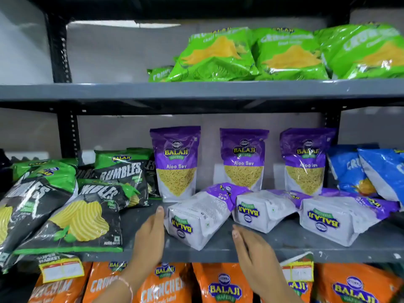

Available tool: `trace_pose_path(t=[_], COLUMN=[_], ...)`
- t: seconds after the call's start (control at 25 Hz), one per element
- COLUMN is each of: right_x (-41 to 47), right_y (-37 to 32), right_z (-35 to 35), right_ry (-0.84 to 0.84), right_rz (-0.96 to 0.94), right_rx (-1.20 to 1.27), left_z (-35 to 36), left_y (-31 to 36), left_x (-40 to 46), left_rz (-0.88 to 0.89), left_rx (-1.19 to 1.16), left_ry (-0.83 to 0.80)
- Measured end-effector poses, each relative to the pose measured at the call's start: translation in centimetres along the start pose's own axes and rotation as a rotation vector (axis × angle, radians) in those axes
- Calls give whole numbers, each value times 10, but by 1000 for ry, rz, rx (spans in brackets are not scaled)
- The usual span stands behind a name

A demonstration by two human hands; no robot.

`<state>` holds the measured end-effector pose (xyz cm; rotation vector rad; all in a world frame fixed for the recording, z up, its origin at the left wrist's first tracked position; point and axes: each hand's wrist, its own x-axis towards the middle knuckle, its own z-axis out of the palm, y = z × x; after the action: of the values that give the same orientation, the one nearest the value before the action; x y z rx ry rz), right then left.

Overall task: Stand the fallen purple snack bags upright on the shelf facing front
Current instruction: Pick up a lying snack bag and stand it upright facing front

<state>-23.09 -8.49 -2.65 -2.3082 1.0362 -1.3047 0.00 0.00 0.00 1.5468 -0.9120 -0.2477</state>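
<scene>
Purple bags down on the middle shelf

Three fallen purple bags (196,217) were laid along the shelf (240,251) front, bases forward, tops pointing back. The leftmost was flanked by the open left hand (150,235) and right hand (251,252), nothing gripped.

You are seeing bright, even light; the green bags (284,51) up top are shining and blurry, edges bending.
</scene>
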Motion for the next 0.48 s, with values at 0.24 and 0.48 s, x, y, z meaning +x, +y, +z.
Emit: trace_pose_path(t=[0.24,0.48], right_x=[36,56], right_y=[-46,-41], right_z=[5,29], right_ry=[-300,-274], right_rz=[332,310], right_rx=[52,882], left_z=[-6,-14], left_y=[16,3], left_x=[48,37], left_rz=[-317,-202], left_rx=[-110,-385], left_ry=[-308,-388])
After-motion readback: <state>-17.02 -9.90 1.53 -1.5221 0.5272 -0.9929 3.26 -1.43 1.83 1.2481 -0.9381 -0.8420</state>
